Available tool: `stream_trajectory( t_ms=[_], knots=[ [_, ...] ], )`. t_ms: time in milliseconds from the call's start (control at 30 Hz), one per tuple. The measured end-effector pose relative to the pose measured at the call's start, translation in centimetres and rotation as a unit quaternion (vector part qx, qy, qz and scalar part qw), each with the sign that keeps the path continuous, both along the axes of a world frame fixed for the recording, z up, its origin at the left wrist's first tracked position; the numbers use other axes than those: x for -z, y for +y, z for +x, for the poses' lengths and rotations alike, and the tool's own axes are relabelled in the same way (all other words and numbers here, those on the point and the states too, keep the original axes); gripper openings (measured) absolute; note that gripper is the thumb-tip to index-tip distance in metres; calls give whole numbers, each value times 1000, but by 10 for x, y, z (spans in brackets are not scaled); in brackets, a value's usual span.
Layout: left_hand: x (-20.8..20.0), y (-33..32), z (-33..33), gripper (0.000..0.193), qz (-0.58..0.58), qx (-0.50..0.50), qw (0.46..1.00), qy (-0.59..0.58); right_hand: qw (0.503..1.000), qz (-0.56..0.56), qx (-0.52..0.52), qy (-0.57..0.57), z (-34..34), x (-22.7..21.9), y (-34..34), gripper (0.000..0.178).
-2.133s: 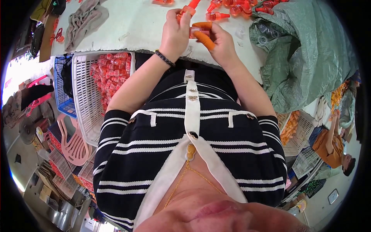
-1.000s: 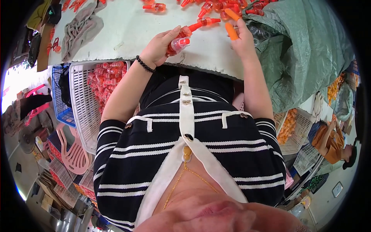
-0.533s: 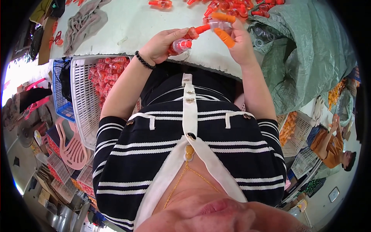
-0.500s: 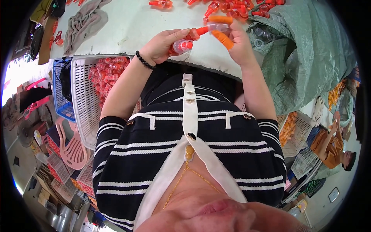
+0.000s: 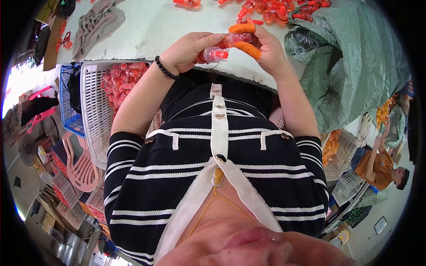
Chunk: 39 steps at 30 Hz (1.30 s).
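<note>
My left hand (image 5: 194,49), a black bead bracelet at its wrist, is closed around two small red bottles. The lower bottle (image 5: 213,55) has a clear cap over its red tip. The upper bottle (image 5: 225,41) points toward my right hand (image 5: 266,49). Orange finger covers sit on my right thumb and forefinger, which pinch a clear cap (image 5: 242,38) that surrounds the upper bottle's red tip. Both hands are above the near edge of the white table (image 5: 155,22). How far the cap is seated cannot be seen.
Several red bottles (image 5: 270,9) lie on the table's far side. At the right, a green woven sack (image 5: 350,57) has clear caps (image 5: 301,42) in its mouth. A grey cloth (image 5: 95,29) lies left. A white basket (image 5: 95,111) of red bottles stands below; another person (image 5: 377,168) is at the right.
My right hand has brought the clear cap leftward onto the upper bottle's tip, which was bare before. My left hand has shifted slightly to the right with both bottles.
</note>
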State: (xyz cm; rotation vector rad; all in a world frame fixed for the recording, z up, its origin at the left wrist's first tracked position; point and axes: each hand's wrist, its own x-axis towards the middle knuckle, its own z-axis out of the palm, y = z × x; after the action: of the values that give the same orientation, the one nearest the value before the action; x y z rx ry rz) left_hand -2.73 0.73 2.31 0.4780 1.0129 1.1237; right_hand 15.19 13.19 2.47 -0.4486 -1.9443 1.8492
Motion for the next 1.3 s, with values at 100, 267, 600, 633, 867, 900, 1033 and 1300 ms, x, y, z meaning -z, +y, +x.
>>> stream_trajectory(
  t_ms=[100,267,600,633,867,900,1033,1300],
  knots=[
    [-6,-3,10,40,91,-5,924,370,999,-42,18,-25,-1,10,0,28],
    [-15,-6,14,32,117,5,821,558,993,-111,27,-24,-4,7,-5,29],
    [-9,-36,4,36,70,-20,838,542,989,-132,-22,-60,-19,32,-24,33],
    [-11,-42,1,35,57,-20,842,535,990,-120,-29,-61,-22,29,-29,32],
    [-30,-132,-91,35,-155,173,714,660,983,126,80,-106,-5,25,20,31],
    [-25,-144,-101,35,-144,180,714,661,969,184,118,-115,3,29,33,30],
    [-13,-126,-108,37,16,77,601,795,887,390,210,-134,17,54,67,27],
    [36,49,-71,38,166,-20,521,837,810,532,191,-154,10,71,60,21]
  ],
)
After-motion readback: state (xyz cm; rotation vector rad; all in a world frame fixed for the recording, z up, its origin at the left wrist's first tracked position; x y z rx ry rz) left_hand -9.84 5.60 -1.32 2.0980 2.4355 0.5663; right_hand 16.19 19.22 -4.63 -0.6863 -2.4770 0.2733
